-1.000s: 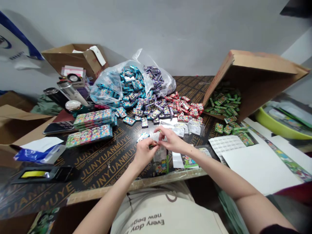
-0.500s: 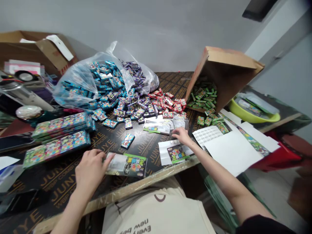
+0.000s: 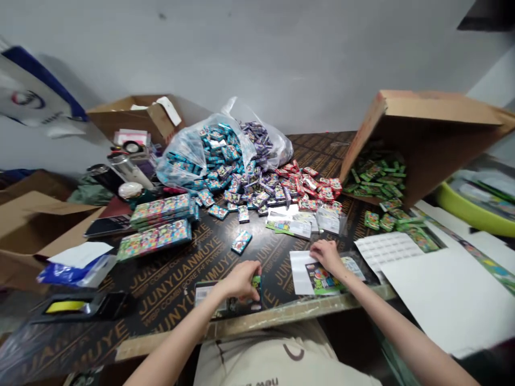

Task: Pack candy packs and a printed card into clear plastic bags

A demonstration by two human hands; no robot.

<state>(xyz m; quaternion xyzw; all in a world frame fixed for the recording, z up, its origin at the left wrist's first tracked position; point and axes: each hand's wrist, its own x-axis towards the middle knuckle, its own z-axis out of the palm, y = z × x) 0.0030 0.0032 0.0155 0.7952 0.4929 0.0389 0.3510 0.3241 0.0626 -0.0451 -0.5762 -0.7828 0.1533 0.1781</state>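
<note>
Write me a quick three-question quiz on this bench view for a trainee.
1. True or false: the tilted cardboard box on the right of the picture holds red packs.
2. Which thing is the left hand at?
A) a tape dispenser
B) a flat printed packet
C) a yellow-green basin
3. Which hand is nearer the lone blue pack?

Key: 1. False; it holds green packs. 2. B. 3. The left hand.
</note>
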